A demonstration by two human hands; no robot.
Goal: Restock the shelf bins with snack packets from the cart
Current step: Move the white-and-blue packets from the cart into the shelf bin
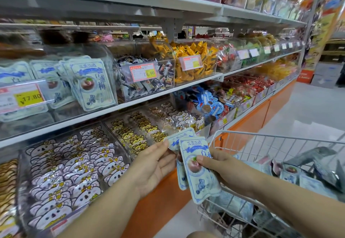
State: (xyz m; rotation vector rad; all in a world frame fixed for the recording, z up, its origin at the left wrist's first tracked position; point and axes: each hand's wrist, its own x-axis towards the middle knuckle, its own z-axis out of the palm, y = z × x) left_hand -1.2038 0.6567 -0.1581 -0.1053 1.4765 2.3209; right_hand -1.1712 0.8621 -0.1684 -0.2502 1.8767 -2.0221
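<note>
Between my hands hangs a small stack of pale blue snack packets (pixel 198 181) with blue print and a plum picture. My right hand (pixel 222 170) grips the front packet, thumb pressed on its face. My left hand (pixel 155 163) pinches the top corner of a packet behind it. Both hands are over the left rim of the white wire cart (pixel 261 135), in front of the lower shelf. More of the same packets (pixel 298 179) lie inside the cart. A clear shelf bin (pixel 104 58) on the middle shelf, upper left, holds matching packets (pixel 89 84) standing upright.
Clear bins of bear-print packets (pixel 74 166) and cat-print packets (pixel 134 133) fill the lower shelf beside my left arm. Bins of dark and yellow wrapped sweets (pixel 196 60) sit further right. Price tags (pixel 22 97) hang on the bin fronts. Grey aisle floor (pixel 308 110) runs along the right.
</note>
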